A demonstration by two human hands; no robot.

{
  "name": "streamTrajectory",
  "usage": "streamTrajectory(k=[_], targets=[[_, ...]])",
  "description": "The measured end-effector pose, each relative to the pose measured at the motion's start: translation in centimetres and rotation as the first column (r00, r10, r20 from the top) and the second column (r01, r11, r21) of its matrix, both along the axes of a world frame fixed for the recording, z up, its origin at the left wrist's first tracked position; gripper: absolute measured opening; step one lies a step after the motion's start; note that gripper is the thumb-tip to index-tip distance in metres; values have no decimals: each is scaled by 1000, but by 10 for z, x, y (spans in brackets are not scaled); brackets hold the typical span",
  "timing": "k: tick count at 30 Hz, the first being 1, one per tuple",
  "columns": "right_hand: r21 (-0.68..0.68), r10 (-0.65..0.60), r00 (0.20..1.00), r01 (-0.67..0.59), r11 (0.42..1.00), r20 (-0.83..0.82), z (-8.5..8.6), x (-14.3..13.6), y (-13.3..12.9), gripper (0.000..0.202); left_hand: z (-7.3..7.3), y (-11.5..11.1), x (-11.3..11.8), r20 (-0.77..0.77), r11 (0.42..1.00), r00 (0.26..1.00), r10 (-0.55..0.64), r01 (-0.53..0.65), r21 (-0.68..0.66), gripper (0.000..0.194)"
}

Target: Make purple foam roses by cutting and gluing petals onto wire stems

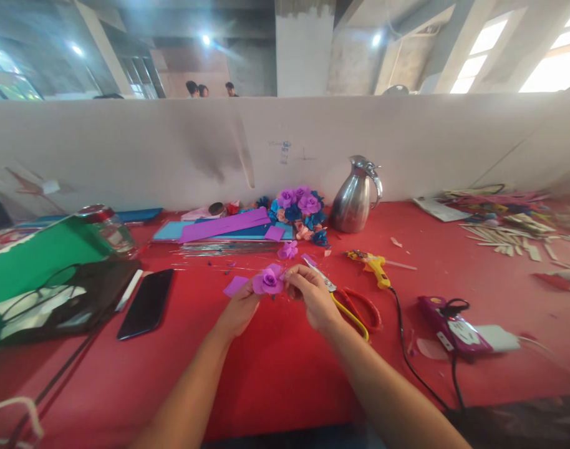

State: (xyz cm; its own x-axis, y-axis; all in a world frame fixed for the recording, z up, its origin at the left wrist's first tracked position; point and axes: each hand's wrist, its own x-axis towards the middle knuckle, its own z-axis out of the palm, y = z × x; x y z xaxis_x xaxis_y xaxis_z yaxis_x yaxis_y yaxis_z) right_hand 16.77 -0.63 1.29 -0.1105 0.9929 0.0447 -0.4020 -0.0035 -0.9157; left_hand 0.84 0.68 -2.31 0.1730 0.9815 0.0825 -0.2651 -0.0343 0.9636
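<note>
A purple paper flower [269, 280] is held above the red table by my left hand [242, 309], whose fingers close on its left side. My right hand [313, 293] pinches at the flower's right edge, its fingertips pressed together on a petal. Just behind lies a smaller purple flower [287, 250]. A purple paper square [235, 286] is beside my left hand. Scissors with red and yellow handles [362, 308] lie open to the right of my right hand, their blades partly behind it.
Finished flowers [300, 209] are bunched by a steel jug [353, 196]. A yellow glue gun [376, 269] and a purple power strip [456, 327] with cables lie right. At left are a phone [146, 304], a jar [108, 229] and a green box [46, 268].
</note>
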Motion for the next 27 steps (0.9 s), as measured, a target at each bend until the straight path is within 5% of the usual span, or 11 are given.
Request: streamTrajectory(k=[5, 10, 15, 18, 23, 27], targets=[[0, -108, 993, 108, 994, -49, -2, 4, 2, 24, 1, -1, 0, 51, 1000, 999, 7, -7, 1, 14], [-9, 0, 994, 1, 1000, 109, 0, 5, 3, 31, -1, 1, -1, 49, 1000, 998, -26, 26, 5, 19], [1, -204, 974, 205, 979, 101, -10, 8, 11, 27, -3, 4, -2, 167, 991, 980, 110, -96, -92, 23], [43, -263, 931, 261, 964, 252, -19, 6, 16, 29, 0, 3, 2, 265, 979, 958, 109, -57, -197, 26], [21, -83, 969, 80, 997, 233, -21, -5, 11, 24, 8, -3, 16, 339, 951, 936, 96, 15, -310, 24], [9, -75, 984, 75, 997, 161, -16, -7, 10, 19, 12, -6, 23, 336, 926, 937, 91, 45, -376, 22]])
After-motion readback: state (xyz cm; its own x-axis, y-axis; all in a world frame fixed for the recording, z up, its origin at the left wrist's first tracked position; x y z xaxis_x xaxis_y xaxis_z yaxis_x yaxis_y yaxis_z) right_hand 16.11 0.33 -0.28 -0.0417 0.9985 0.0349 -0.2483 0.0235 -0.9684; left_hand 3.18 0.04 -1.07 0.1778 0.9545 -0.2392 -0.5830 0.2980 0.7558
